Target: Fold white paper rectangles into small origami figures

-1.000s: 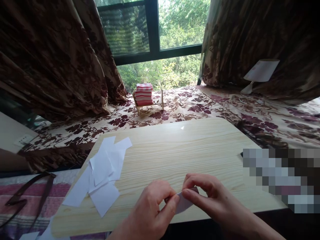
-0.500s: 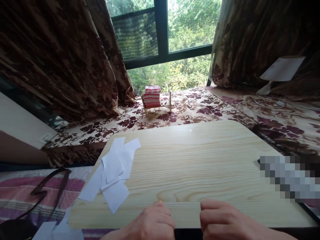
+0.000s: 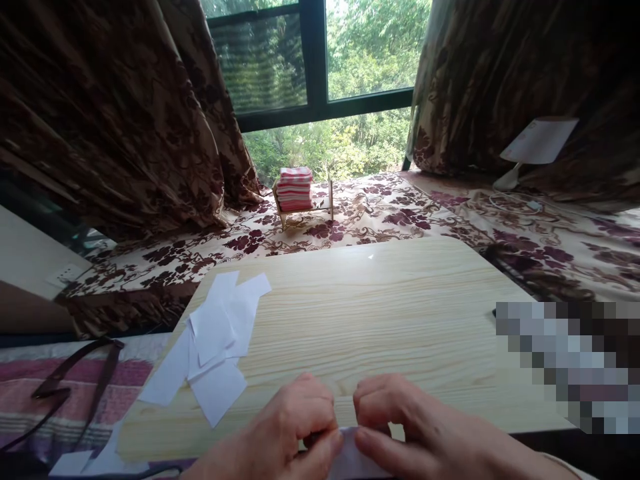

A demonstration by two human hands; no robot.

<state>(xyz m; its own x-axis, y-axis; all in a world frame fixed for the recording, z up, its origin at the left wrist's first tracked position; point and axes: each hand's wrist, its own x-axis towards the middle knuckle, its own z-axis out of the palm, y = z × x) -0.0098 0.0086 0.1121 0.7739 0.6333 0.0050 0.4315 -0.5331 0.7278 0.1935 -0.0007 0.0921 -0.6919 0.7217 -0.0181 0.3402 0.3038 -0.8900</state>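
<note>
My left hand (image 3: pixel 295 423) and my right hand (image 3: pixel 407 423) are close together at the near edge of the wooden-patterned table (image 3: pixel 380 320). Between them a piece of white paper (image 3: pixel 350 460) is pinched by the thumbs and curled fingers of both hands. Its lower part runs out of the picture at the bottom. On the left side of the tabletop several loose white paper pieces (image 3: pixel 215 333) lie overlapping in a pile.
More white paper (image 3: pixel 107 460) lies on the striped bedding at lower left, near a dark strap (image 3: pixel 95 387). Beyond the table, a small rack (image 3: pixel 320 208) with folded pink cloths (image 3: pixel 295 190) stands on the floral-covered sill. A lamp (image 3: pixel 540 141) is at right. A pixelated patch covers the table's right edge.
Both hands have risen slightly into view, and white paper now shows between them. The camera has turned a little to the right, shifting the scene leftward.
</note>
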